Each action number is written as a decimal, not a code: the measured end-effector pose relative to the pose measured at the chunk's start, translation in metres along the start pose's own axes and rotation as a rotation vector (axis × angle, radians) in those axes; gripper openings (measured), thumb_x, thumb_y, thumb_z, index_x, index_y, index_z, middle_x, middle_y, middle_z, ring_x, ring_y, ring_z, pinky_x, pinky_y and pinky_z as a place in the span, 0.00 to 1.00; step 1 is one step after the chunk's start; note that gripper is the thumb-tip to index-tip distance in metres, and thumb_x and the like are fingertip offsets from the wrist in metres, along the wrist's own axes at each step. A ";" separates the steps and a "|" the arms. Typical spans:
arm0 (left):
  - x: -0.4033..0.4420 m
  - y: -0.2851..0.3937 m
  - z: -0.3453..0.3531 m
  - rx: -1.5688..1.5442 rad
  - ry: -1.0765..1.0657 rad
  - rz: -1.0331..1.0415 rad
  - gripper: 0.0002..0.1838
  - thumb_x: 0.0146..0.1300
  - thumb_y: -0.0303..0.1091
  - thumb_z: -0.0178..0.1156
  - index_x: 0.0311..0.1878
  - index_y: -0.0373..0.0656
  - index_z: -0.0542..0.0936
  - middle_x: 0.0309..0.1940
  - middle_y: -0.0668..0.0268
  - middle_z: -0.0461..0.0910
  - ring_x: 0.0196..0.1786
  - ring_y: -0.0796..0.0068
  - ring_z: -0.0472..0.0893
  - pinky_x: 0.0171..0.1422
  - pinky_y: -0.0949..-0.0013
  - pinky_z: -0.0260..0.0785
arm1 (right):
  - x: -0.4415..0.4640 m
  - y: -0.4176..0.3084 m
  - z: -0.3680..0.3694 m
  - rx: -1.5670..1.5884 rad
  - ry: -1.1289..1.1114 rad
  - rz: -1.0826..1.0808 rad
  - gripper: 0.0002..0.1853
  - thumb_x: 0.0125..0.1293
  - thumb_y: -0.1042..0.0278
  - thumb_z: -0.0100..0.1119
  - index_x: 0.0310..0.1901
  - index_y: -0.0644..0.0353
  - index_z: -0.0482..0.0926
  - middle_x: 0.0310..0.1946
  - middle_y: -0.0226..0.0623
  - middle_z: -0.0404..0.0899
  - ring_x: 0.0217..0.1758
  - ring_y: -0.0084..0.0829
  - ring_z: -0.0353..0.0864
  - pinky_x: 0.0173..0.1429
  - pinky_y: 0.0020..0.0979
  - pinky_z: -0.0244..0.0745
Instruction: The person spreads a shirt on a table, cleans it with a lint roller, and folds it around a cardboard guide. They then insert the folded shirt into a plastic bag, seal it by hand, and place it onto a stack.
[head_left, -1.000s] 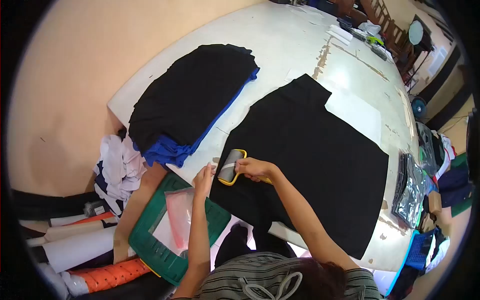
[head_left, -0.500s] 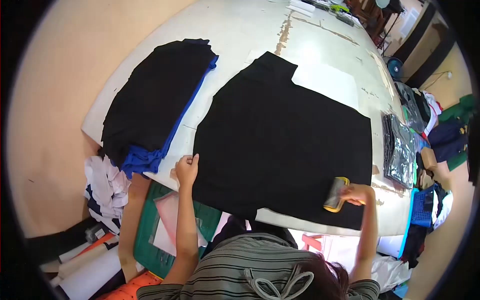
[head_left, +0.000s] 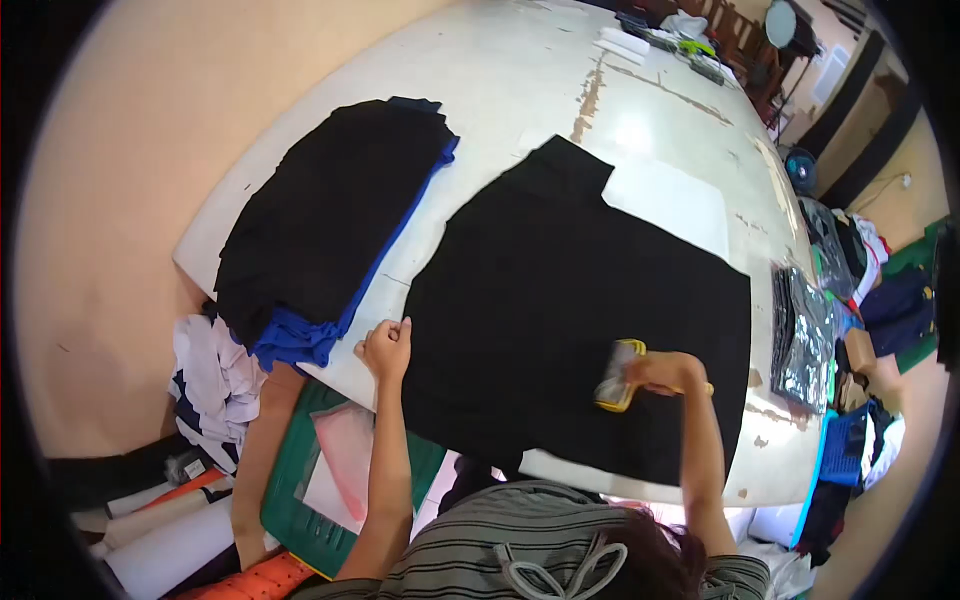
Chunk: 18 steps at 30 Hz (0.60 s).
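Observation:
A black T-shirt point(head_left: 520, 290) lies spread flat on the white table. My right hand point(head_left: 665, 372) is wrapped round the handle of a yellow-framed lint roller point(head_left: 621, 376), whose pale roll rests on the lower right part of the shirt. At the shirt's left edge, my left hand point(head_left: 386, 348) is closed, thumb and finger pinching the cloth there. Left of it is a stack of black clothes point(head_left: 325, 205) with blue cloth point(head_left: 295, 338) showing along its edge and lower end.
The table point(head_left: 480, 80) has worn, peeling patches. A plastic-wrapped dark packet point(head_left: 800, 335) lies near its right edge. White clothes point(head_left: 215, 375) are heaped below left, beside a green crate point(head_left: 290, 490). A blue basket point(head_left: 848, 445) stands at right.
My right hand has moved the lint roller leftward and slightly up the shirt. My left hand stays at the shirt's left edge. The view has shifted slightly.

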<state>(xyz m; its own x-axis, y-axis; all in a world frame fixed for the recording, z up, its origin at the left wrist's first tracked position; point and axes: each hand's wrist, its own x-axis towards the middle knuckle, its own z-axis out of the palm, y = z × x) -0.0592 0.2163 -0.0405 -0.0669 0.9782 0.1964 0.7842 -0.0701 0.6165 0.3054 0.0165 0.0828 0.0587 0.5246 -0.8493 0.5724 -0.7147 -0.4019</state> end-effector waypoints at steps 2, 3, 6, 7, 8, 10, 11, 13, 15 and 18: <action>0.001 -0.002 0.002 0.004 0.019 0.005 0.14 0.52 0.46 0.59 0.18 0.49 0.75 0.15 0.73 0.71 0.28 0.72 0.73 0.44 0.65 0.52 | 0.038 -0.065 0.005 0.080 -0.139 -0.211 0.09 0.57 0.67 0.48 0.38 0.59 0.75 0.13 0.23 0.64 0.10 0.16 0.57 0.13 0.20 0.49; 0.002 -0.004 0.005 0.011 0.005 -0.006 0.14 0.52 0.46 0.59 0.18 0.48 0.75 0.15 0.73 0.72 0.28 0.72 0.73 0.43 0.65 0.52 | 0.063 -0.092 0.008 -0.004 -0.154 -0.299 0.09 0.56 0.63 0.49 0.35 0.56 0.76 0.13 0.23 0.63 0.13 0.17 0.61 0.16 0.22 0.54; 0.001 -0.002 0.006 -0.002 0.107 0.046 0.15 0.52 0.44 0.60 0.18 0.45 0.76 0.12 0.71 0.72 0.21 0.71 0.72 0.40 0.66 0.53 | 0.131 -0.171 0.031 -0.017 -0.217 -0.496 0.09 0.58 0.62 0.45 0.30 0.57 0.71 0.12 0.26 0.62 0.11 0.21 0.59 0.13 0.25 0.51; 0.001 -0.002 0.003 0.005 0.095 0.058 0.15 0.52 0.44 0.60 0.17 0.45 0.76 0.12 0.71 0.72 0.20 0.71 0.72 0.39 0.66 0.53 | 0.138 -0.193 0.040 0.022 -0.188 -0.537 0.09 0.58 0.61 0.45 0.31 0.57 0.71 0.12 0.27 0.62 0.11 0.21 0.59 0.13 0.25 0.52; 0.002 -0.004 0.005 0.004 0.123 0.092 0.15 0.52 0.43 0.61 0.17 0.44 0.75 0.12 0.71 0.72 0.20 0.71 0.72 0.38 0.65 0.53 | 0.144 -0.207 0.047 0.067 -0.162 -0.581 0.09 0.58 0.61 0.45 0.31 0.57 0.70 0.12 0.27 0.62 0.11 0.22 0.60 0.13 0.25 0.52; 0.002 -0.003 0.002 -0.004 0.082 0.041 0.15 0.52 0.43 0.60 0.17 0.45 0.75 0.13 0.71 0.72 0.23 0.71 0.72 0.40 0.65 0.52 | 0.156 -0.217 0.055 0.062 -0.138 -0.590 0.09 0.58 0.60 0.46 0.31 0.56 0.70 0.12 0.27 0.61 0.11 0.22 0.60 0.13 0.25 0.53; 0.002 -0.002 0.002 -0.025 0.033 -0.003 0.14 0.52 0.43 0.60 0.17 0.46 0.74 0.14 0.72 0.72 0.25 0.71 0.73 0.42 0.64 0.52 | 0.160 -0.217 0.057 0.061 -0.097 -0.591 0.09 0.58 0.59 0.46 0.31 0.55 0.70 0.12 0.27 0.60 0.11 0.22 0.59 0.13 0.25 0.53; 0.001 -0.003 0.004 -0.016 0.019 0.008 0.14 0.52 0.44 0.60 0.18 0.47 0.74 0.14 0.72 0.72 0.25 0.71 0.72 0.42 0.64 0.52 | 0.145 -0.194 0.044 0.085 -0.182 -0.554 0.07 0.59 0.61 0.46 0.29 0.54 0.70 0.12 0.26 0.59 0.11 0.20 0.58 0.13 0.24 0.52; 0.000 -0.005 0.006 -0.005 0.048 0.022 0.14 0.52 0.44 0.60 0.18 0.47 0.75 0.15 0.72 0.72 0.25 0.70 0.72 0.43 0.64 0.53 | 0.133 -0.146 0.022 0.128 -0.281 -0.548 0.07 0.61 0.64 0.45 0.29 0.55 0.70 0.11 0.25 0.59 0.10 0.18 0.57 0.12 0.23 0.49; -0.002 -0.011 0.010 0.019 0.079 0.083 0.15 0.53 0.45 0.60 0.19 0.46 0.75 0.15 0.72 0.72 0.24 0.71 0.72 0.42 0.65 0.54 | 0.064 -0.063 -0.017 0.027 -0.246 -0.290 0.10 0.63 0.62 0.45 0.38 0.55 0.74 0.18 0.25 0.66 0.16 0.17 0.63 0.18 0.22 0.56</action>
<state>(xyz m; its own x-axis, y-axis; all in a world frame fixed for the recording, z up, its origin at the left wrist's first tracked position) -0.0612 0.2168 -0.0550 -0.0492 0.9507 0.3061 0.8003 -0.1458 0.5815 0.2873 0.1028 0.0593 -0.3028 0.5824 -0.7544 0.5146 -0.5663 -0.6438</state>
